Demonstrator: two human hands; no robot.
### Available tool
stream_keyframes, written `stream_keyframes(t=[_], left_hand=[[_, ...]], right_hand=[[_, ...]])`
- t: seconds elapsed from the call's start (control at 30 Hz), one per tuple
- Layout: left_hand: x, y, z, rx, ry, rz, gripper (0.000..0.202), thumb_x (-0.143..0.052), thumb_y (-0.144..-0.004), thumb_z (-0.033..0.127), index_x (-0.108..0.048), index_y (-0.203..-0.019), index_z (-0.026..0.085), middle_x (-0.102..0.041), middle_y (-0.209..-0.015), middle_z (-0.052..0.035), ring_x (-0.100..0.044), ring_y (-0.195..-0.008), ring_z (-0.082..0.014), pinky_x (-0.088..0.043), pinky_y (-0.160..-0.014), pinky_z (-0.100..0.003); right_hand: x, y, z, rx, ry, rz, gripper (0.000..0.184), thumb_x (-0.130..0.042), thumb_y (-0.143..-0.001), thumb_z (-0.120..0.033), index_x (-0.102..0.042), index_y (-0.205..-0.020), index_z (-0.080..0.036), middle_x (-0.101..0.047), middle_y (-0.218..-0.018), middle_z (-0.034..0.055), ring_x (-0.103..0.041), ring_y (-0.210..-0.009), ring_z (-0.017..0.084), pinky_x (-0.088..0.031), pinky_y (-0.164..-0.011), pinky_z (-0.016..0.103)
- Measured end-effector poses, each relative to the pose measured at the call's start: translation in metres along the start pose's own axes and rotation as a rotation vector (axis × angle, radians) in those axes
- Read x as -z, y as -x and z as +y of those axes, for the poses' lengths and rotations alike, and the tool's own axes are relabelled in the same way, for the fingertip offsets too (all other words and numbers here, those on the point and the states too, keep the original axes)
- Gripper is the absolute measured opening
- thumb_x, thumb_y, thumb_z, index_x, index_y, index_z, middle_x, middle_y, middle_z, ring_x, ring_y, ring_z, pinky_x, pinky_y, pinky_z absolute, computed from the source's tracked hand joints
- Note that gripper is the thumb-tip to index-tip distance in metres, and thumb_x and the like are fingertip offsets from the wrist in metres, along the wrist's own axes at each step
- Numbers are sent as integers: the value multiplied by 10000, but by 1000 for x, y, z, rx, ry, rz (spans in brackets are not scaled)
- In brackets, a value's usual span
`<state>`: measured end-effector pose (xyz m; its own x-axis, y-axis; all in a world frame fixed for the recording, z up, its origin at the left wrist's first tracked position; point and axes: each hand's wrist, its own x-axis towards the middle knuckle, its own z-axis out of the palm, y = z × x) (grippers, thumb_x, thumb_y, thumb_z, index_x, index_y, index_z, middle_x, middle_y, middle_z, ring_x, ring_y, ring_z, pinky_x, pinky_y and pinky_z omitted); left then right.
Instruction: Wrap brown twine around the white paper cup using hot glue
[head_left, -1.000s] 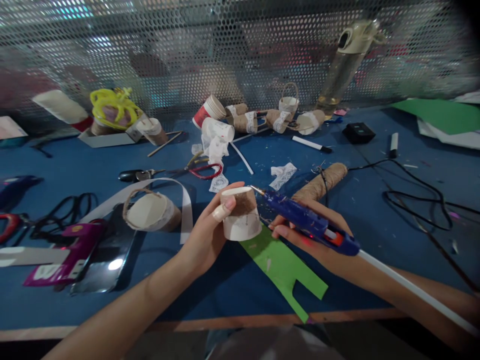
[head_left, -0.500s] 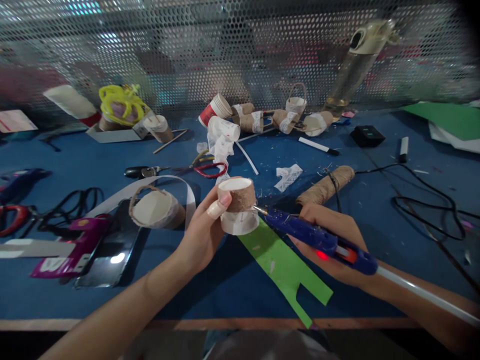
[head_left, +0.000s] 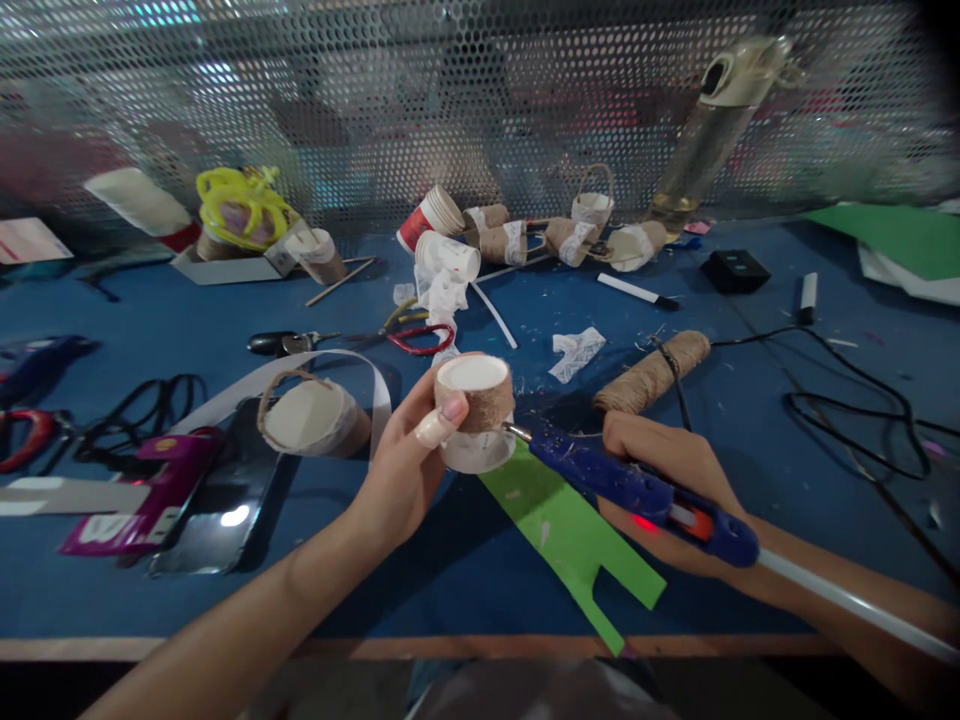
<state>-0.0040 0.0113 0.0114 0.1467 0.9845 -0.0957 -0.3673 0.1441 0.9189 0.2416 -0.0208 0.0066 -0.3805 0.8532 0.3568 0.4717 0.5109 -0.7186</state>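
Note:
My left hand (head_left: 409, 468) grips a small white paper cup (head_left: 475, 412), held upside down, with brown twine wound around its upper part. My right hand (head_left: 671, 470) is closed around a blue glue gun (head_left: 637, 487) with a red light and a white glue stick at its back. The gun's metal tip touches the cup's right side at the lower edge of the twine. A spool of brown twine (head_left: 651, 372) lies just beyond my right hand. A green paper cutout (head_left: 574, 540) lies on the blue table (head_left: 487, 580) below both hands.
A twine-wrapped cup with a handle (head_left: 311, 418) lies left of my hands beside a white strip. Red-handled scissors (head_left: 411, 338), pliers, lace scraps, several decorated cups (head_left: 517, 240) and a bottle (head_left: 705, 130) lie farther back. Black cables (head_left: 840, 400) run at the right. A perforated metal screen closes the back.
The glue gun has dropped lower, its tip moving from the cup's top edge down to the lower edge of the twine. The cup has tilted slightly, showing more of its base.

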Motion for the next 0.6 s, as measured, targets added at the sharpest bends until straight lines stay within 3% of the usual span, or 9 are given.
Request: stream_keyframes(t=[0.17, 0.33, 0.6], left_hand=[[-1, -1, -2, -9, -3, 8, 439, -816, -820, 451, -761, -1200, 238, -743, -1272, -85, -641, -1250, -333, -501, -1067, -408], [-3, -1, -3, 6, -14, 3, 445, -814, -827, 452, -750, -1218, 248, -739, -1274, -81, -626, -1274, -330, -491, -1078, -408], [-1, 0, -3, 8, 30, 23, 438, -807, -837, 457, -759, -1222, 253, -768, -1205, -69, -675, -1193, -301, -523, -1034, -379]], right_hand=[[-4, 1, 2, 66, 61, 37, 293, -590, -804, -126, -327, -774, -252, -366, -707, -60, -348, -569, 105, -261, -540, 268], [-7, 3, -3, 32, 88, 34, 332, -587, -807, -147, -274, -792, -256, -297, -733, -60, -284, -591, 114, -221, -560, 280], [-3, 1, -6, -31, 105, 46, 322, -600, -786, -162, -293, -780, -260, -307, -711, -62, -302, -581, 123, -234, -565, 281]])
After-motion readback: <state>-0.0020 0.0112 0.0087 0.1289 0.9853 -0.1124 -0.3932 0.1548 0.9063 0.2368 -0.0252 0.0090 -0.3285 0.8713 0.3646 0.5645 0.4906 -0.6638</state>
